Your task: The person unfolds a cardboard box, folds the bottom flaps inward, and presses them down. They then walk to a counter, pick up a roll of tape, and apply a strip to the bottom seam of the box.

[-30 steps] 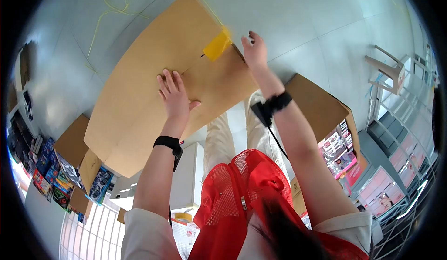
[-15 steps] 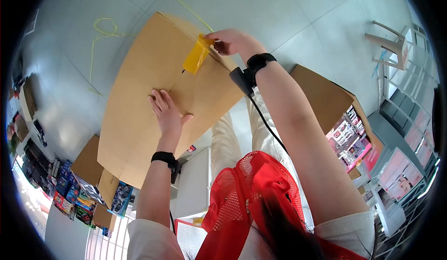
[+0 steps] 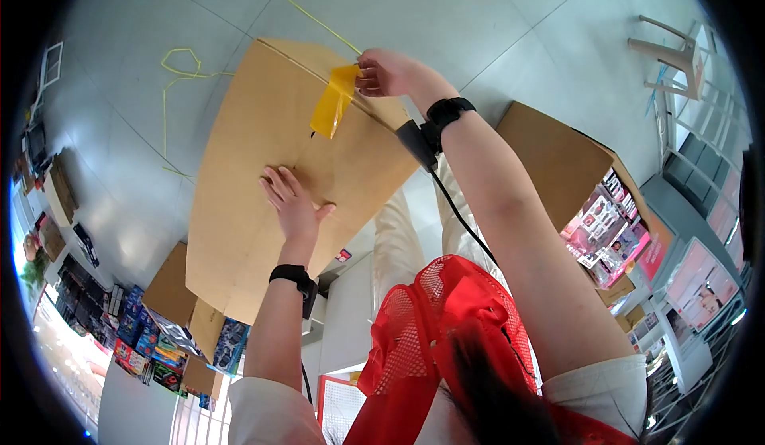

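Observation:
A large brown cardboard box (image 3: 255, 134) stands in front of me. My left hand (image 3: 295, 204) lies flat on its top, fingers stretched and thumb apart. A strip of yellow tape (image 3: 331, 110) crosses the top near the far right edge, with a small dark bit at its lower end. My right hand (image 3: 386, 74) is at that edge, fingers curled against the tape's upper end. The fingertips partly hide the contact. Thin yellow cord (image 3: 319, 23) runs over the floor to the box edge beside my right hand.
An open carton (image 3: 550, 150) with pink packages stands at right. A beige stool (image 3: 673, 58) is farther off. Boxes of colourful packages (image 3: 151, 341) stand at lower left. A white cabinet (image 3: 347, 301) is below the box. Black wrist straps carry cables (image 3: 462, 218).
The whole view has shifted slightly. The tape's upper part now slants across the box edge, and my right hand's curled fingers show more. My left hand stays flat on the cardboard.

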### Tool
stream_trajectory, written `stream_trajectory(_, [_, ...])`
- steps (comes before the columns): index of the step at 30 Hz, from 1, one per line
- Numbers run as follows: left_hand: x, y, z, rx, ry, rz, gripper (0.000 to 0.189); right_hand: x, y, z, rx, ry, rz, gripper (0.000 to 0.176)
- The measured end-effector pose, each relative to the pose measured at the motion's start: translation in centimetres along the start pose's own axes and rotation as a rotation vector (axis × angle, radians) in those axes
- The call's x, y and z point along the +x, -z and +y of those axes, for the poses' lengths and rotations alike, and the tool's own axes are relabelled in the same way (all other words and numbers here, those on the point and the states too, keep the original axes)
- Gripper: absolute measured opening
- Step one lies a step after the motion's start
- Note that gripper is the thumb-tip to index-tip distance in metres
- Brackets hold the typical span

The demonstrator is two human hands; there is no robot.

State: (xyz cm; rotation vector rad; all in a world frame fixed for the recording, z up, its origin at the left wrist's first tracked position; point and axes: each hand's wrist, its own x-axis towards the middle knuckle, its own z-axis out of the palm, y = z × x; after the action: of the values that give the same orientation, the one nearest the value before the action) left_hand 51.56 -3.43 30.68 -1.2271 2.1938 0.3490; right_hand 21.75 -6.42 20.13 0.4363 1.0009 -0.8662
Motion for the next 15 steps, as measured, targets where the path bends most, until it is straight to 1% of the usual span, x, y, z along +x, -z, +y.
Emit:
stream_trajectory(4, [0.1, -0.2, -0.1, 0.012, 0.004, -0.004, 0.121, -0.1, 0.9, 0.8, -0.086, 0.080, -0.029, 0.014])
stream_trajectory(8, [0.0, -0.4, -0.2, 0.038, -0.013, 0.011, 0.120, -1.1, 0.6, 1.0, -0.206, 0.106, -0.030, 0.024])
stream_trajectory(11, [0.0, -0.5, -0.3, 0.050, -0.026, 0.018, 0.120, -0.7, 0.8, 1.1, -0.251, 0.142, -0.071, 0.020])
stream_trajectory(14, [-0.1, -0.4, -0.3, 0.057, -0.029, 0.016, 0.119, -0.8, 0.4, 0.9, -0.282, 0.155, -0.016, 0.021])
stream_trajectory(15, [-0.1, -0.4, -0.3, 0.059, -0.029, 0.014, 0.119, -1.0, 0.3, 0.9, -0.334, 0.180, 0.004, 0.021])
